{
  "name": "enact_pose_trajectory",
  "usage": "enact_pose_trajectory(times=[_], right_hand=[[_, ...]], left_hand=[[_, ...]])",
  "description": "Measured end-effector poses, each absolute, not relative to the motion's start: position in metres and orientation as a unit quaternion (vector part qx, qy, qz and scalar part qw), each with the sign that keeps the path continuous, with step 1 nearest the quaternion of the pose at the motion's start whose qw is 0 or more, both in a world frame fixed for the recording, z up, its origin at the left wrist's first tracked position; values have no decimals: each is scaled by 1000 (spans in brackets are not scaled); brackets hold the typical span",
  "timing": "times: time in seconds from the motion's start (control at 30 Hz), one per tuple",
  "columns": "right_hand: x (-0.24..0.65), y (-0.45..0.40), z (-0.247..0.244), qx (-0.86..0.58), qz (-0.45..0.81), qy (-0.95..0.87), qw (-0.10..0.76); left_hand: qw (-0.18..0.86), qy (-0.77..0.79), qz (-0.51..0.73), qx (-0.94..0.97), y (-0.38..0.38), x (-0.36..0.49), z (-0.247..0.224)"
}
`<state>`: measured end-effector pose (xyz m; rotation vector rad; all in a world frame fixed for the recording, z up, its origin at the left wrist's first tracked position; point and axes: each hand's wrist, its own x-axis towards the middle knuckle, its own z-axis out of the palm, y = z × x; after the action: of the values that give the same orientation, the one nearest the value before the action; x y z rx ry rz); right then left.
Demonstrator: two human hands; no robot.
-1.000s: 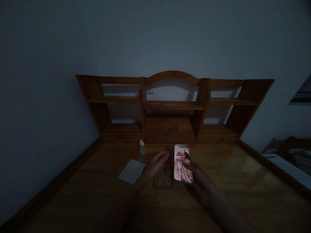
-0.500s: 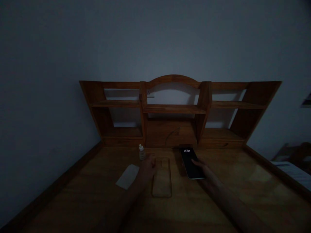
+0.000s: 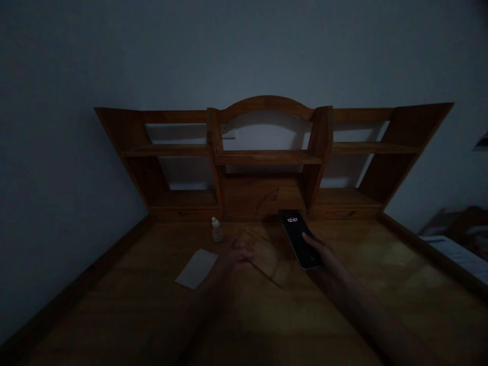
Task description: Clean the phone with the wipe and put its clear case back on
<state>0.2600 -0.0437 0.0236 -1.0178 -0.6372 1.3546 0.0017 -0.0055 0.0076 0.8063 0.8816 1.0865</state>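
My right hand (image 3: 328, 259) grips a dark smartphone (image 3: 299, 241), its thumb over the screen, which reads 12:07. The phone is held up over the desk with its screen toward me. To its left, a clear phone case (image 3: 271, 256) is tilted and smeared by motion. My left hand (image 3: 238, 255) has its fingers closed on the case's left edge. Just beyond that hand stands a small dropper bottle (image 3: 217, 232) with a white cap. A white folded cloth or paper sheet (image 3: 196, 268) lies flat to the left of my left wrist.
A wooden shelf unit (image 3: 267, 158) rises along the back of the wooden desk (image 3: 125, 300), against the wall. Raised wooden edges border the desk at left and right. Papers (image 3: 453, 256) lie beyond the right edge. The room is dim.
My left hand has taken hold of the phone case, which lay flat and straight before and is now turned and tilted. The right hand still holds the phone. The view has shifted slightly.
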Motion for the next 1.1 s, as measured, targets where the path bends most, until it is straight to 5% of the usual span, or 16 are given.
enact_pose_trajectory(times=[0.67, 1.1], right_hand=[[262, -58, 44, -525, 566, -487, 409], [277, -44, 28, -594, 482, -488, 420]], left_hand=[[692, 334, 526, 365, -21, 18, 0], [750, 283, 496, 335, -20, 17, 10]])
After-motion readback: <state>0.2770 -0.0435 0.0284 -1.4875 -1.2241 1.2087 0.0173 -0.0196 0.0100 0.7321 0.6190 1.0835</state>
